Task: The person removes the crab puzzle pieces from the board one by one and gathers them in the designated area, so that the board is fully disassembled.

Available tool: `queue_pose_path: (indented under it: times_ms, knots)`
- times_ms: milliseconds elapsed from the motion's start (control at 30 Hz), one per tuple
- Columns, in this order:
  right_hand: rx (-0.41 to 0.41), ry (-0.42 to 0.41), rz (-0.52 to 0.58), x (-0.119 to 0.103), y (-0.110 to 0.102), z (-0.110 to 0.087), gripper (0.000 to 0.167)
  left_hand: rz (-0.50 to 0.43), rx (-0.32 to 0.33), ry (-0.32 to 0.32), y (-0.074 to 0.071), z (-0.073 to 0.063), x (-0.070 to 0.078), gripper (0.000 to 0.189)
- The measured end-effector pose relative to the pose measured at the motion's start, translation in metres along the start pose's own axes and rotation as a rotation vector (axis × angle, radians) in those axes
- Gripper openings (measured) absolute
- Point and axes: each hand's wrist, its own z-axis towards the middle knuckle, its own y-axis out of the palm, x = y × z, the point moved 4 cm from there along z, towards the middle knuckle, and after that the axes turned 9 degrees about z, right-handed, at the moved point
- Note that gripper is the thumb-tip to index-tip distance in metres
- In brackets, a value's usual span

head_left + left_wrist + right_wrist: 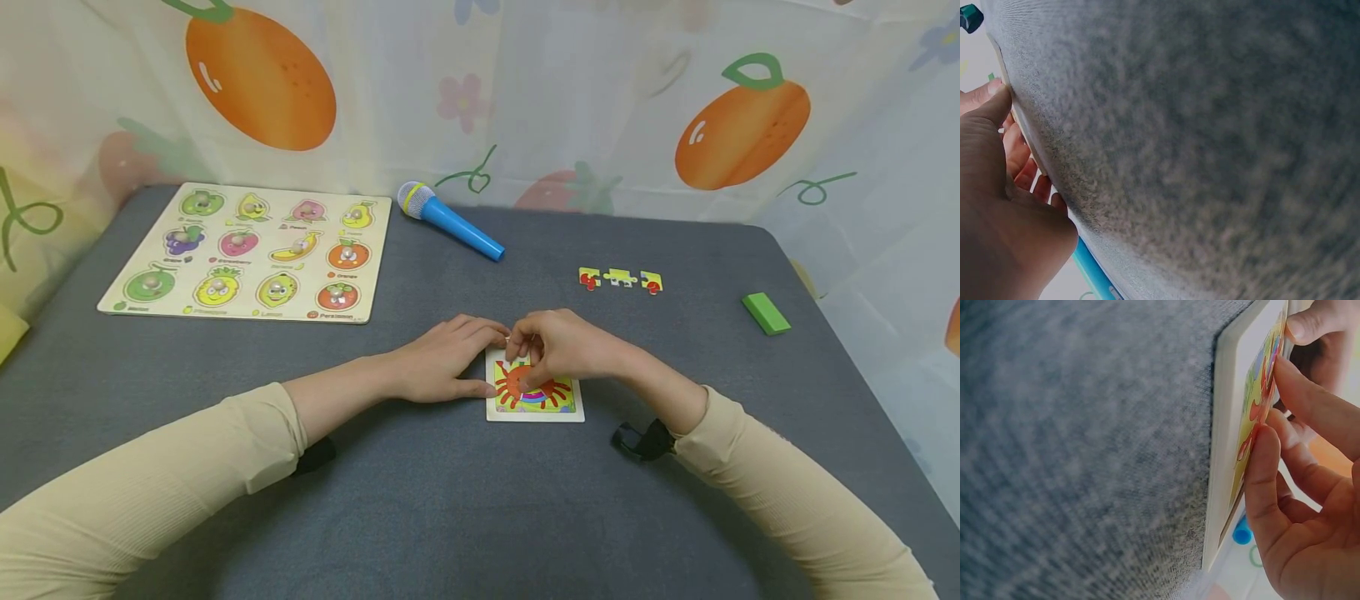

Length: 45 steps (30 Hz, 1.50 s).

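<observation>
A small white-framed jigsaw board [534,416] with a red crab picture lies flat on the grey table. On its left side, the thumb of my left hand [442,360] touches the edge, while the fairly straight fingers reach to its upper left corner. Over the picture, my right hand [573,346] has its fingers curled, with thumb and fingertips down on a jigsaw piece [1255,411]. Those fingers hide much of that piece and the upper part of the picture. In the right wrist view the left hand's thumb [1300,326] rests at the board's far edge.
Three loose jigsaw pieces [620,278] lie in a row to the upper right. Farther right is a green block [767,313]. A blue toy microphone [453,222] lies at the back, beside a large fruit knob puzzle [300,312]. A fruit-print curtain [570,100] hangs behind the table.
</observation>
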Motion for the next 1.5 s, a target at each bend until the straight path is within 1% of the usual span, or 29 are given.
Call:
queue_pose_path:
  times_ms: [333, 533, 667, 900, 1167, 1500]
  knots:
    - [0.012, -0.009, 0.0, 0.0001, 0.0006, -0.0005, 0.029, 0.002, -0.013, -0.01, 0.0008, 0.0009, -0.0012, 0.06]
    - [0.011, -0.013, 0.006, 0.0004, 0.0004, -0.0005, 0.028, 0.004, 0.001, -0.011, 0.001, 0.0019, -0.001, 0.06]
    - [0.012, 0.0, 0.003, 0.0, 0.0005, -0.0004, 0.028, 0.015, 0.016, -0.023, 0.0007, 0.0032, 0.001, 0.063]
    - [0.009, 0.015, 0.002, 0.0002, 0.0015, 0.0011, 0.028, 0.031, 0.017, -0.054, -0.001, 0.0044, 0.0042, 0.064]
    - [0.003, 0.014, 0.016, -0.0007, 0.0017, 0.0012, 0.03, 0.044, 0.031, -0.053, -0.0019, 0.004, 0.0047, 0.062]
    - [-0.013, 0.009, 0.037, -0.0027, 0.0012, 0.0011, 0.028, 0.049, 0.018, -0.058, 0.0001, 0.0047, 0.0034, 0.066]
